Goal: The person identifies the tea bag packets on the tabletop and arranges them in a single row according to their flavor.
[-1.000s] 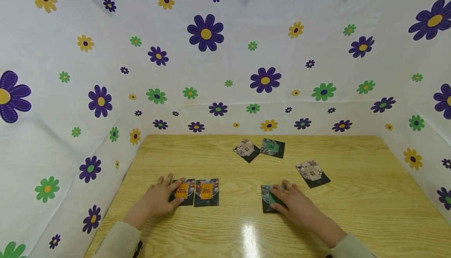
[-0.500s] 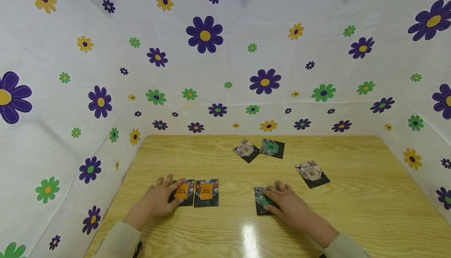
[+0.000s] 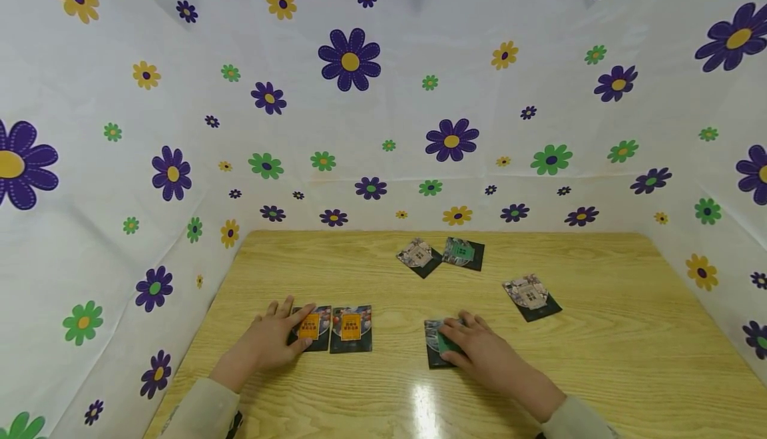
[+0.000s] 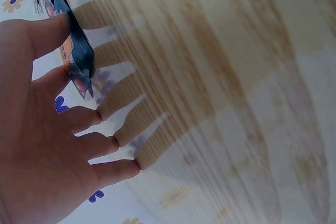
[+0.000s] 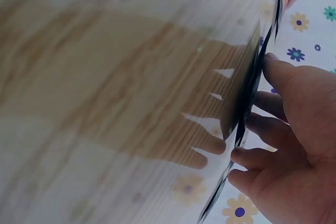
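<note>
My left hand [image 3: 269, 336] rests with spread fingers on a flat packet [image 3: 309, 336] with an orange label. In the left wrist view its thumb and index finger touch that packet [image 4: 81, 53], while the other fingertips press the table. A second orange-labelled packet [image 3: 351, 330] lies just right of it, a thin gap between them. Further right, my right hand [image 3: 491, 356] lies on a dark packet [image 3: 435, 352] with a green label, partly covering it. Seen from the right wrist, the thumb and fingertips press on this packet [image 5: 247, 95] from above.
At the back lie a pink-labelled packet [image 3: 417, 256] and a green-labelled one [image 3: 463, 253], corners meeting. Another pink-labelled packet [image 3: 532, 297] lies tilted beyond my right hand. Flower-printed white cloth [image 3: 389, 112] walls in the wooden table [image 3: 629, 319] at the back and sides.
My right hand has slid the green-labelled packet to the left and slightly nearer along the table. The left hand and the other packets have stayed put.
</note>
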`<control>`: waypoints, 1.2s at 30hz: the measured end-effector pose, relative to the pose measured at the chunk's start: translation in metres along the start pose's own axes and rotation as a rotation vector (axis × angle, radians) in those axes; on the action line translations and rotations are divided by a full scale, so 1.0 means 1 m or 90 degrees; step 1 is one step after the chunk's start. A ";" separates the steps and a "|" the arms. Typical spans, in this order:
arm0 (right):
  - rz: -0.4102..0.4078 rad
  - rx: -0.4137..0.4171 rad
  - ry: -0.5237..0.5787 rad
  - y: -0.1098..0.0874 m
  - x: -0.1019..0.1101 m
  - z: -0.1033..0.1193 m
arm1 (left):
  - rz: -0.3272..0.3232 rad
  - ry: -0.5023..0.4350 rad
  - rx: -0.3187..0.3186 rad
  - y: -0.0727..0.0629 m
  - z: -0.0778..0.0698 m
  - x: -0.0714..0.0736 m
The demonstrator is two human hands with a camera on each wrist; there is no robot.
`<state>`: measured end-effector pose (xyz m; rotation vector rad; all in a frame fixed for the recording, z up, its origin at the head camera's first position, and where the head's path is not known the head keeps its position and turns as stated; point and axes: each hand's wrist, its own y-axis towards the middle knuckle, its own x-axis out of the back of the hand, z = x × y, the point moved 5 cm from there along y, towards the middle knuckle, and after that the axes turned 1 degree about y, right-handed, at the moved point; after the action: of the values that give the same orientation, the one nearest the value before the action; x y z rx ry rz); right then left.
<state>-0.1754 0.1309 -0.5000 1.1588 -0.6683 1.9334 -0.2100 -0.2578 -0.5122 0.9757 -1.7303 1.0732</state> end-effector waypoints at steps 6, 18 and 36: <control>0.004 0.012 0.007 0.004 -0.003 0.004 | 0.002 -0.002 0.003 0.000 0.001 -0.001; 0.003 0.021 -0.005 0.012 -0.010 0.012 | -0.005 -0.002 -0.002 -0.001 0.001 -0.002; -0.006 0.022 -0.016 0.027 -0.018 0.023 | -0.002 -0.002 -0.001 0.001 0.003 -0.003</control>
<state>-0.1810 0.0921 -0.5065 1.2082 -0.6434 1.9319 -0.2101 -0.2599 -0.5162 0.9790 -1.7306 1.0684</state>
